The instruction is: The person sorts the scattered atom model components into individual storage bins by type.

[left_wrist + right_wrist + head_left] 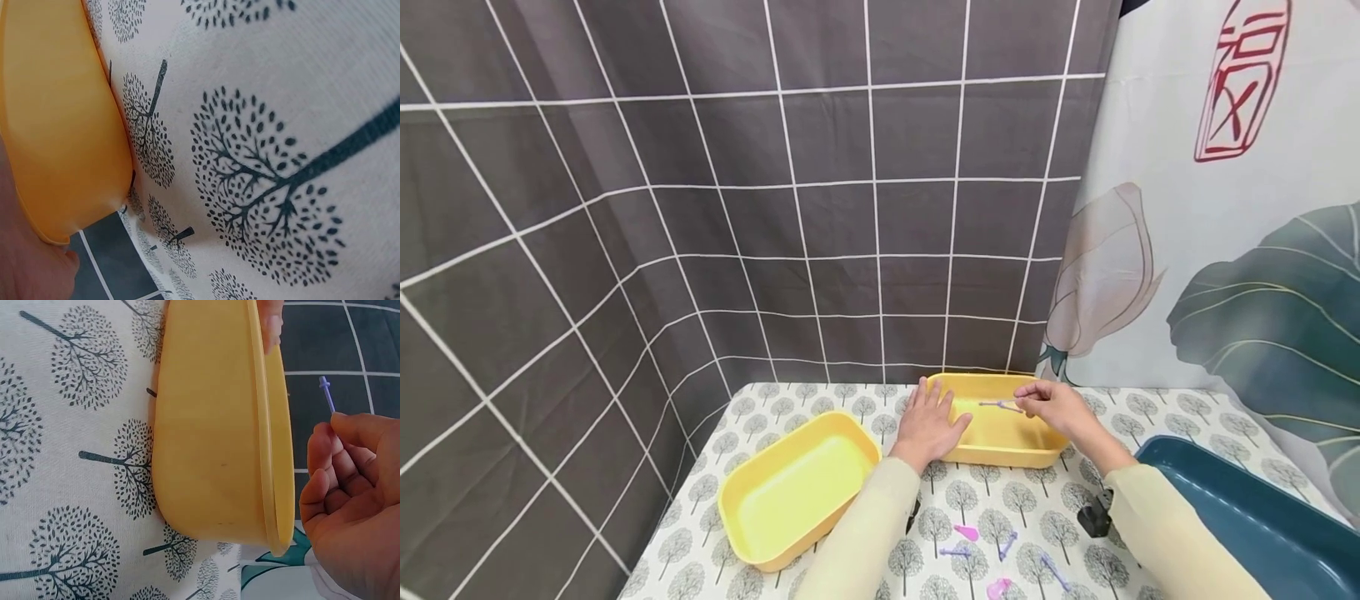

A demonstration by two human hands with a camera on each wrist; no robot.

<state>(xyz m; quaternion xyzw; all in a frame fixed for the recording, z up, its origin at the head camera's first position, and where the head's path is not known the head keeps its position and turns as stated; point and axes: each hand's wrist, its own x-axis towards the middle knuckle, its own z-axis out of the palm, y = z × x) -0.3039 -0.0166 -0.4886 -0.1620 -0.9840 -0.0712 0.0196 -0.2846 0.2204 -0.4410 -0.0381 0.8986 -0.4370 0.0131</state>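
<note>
A yellow plastic bin (pixel 1000 457) stands at the back of the table. My left hand (pixel 928 423) rests on its left rim, fingers spread and mostly straight; only part of that hand shows in the left wrist view, by the bin's rim (pixel 44 237). Above the bin's right half, my right hand (pixel 1054 408) pinches a thin purple plastic stick (pixel 327 394) between thumb and index finger. A small collar shows near the stick's free end. The other fingers of the right hand (pixel 353 481) are curled loosely beneath.
A second yellow bin (pixel 797 492) sits at the left, angled. Near the front lie several small pieces, among them a pink one (pixel 967 532) and a purple stick (pixel 1055 572). A dark blue tray (pixel 1247 508) is on the right. A tiled-pattern curtain (pixel 820 217) hangs behind.
</note>
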